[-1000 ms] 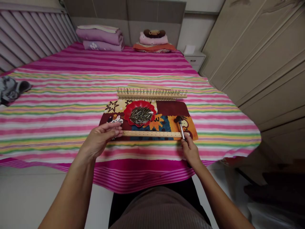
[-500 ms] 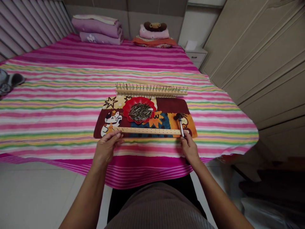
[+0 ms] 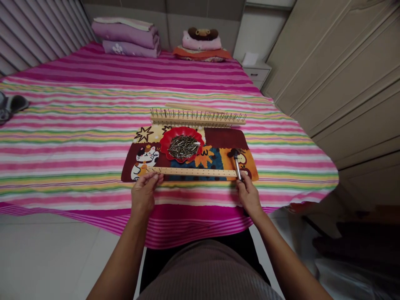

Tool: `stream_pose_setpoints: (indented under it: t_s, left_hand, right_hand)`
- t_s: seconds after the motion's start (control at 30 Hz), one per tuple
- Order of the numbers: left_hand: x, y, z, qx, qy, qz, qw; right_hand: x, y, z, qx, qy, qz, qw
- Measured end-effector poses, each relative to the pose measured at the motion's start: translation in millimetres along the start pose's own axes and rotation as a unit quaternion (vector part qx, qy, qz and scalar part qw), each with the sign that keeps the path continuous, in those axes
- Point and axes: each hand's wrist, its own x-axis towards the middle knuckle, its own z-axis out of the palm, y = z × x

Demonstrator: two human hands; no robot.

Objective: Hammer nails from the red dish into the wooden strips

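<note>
1. Presently, one narrow, pale wooden strip with rows of small dark dots [image 3: 193,171] lies crosswise along the near side of one multicoloured, cartoon-printed mat [image 3: 226,138].
2. Left hand [image 3: 144,192]: grip drawn nearly closed, fingertips at the strip's near edge, close to its left end. Cannot tell whether they pinch the wood or a nail.
3. Right hand [image 3: 249,193]: grip closed round the handle of one hammer with a black head and silvery shaft [image 3: 237,166]; shaft crosses the strip's right end in view.
4. Strip therefore spans between both grips, just beyond the fingertips.
5. One red, scalloped bowl [image 3: 163,146] sits on the mat beyond the strip; its slender metal nails [image 3: 183,147] overlap, uncountable.
6. Behind the bowl: pale wood bristling with upright nails [image 3: 200,121], number of pieces unclear; farther back, one plain, pale wooden slat [image 3: 193,107].
7. Support: one bed with a multicoloured striped cover [image 3: 78,154].
</note>
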Motion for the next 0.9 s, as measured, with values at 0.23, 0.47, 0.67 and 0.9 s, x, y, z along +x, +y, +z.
stream_pose_setpoints:
  t_s: [0.23, 0.47, 0.67, 0.9]
  left_hand:
    - [-1, -5, 2.0, 0.020, 0.005, 0.001, 1.000]
    - [0, -9, 7.1, 0.055, 0.054, 0.039, 0.996]
    - [3, -12, 7.7, 0.158, 0.046, 0.106, 0.981]
    - [6, -21, 2.5, 0.272, 0.037, 0.148, 0.950]
  right_hand:
    - [0, 0, 0, -0.002, 0.006, -0.007, 1.000]
    - [0, -1, 0, 0.003, 0.000, 0.000, 1.000]
    - [1, 2, 1, 0.002, 0.004, -0.006, 1.000]
    - [1, 4, 1, -0.004, 0.011, -0.022, 1.000]
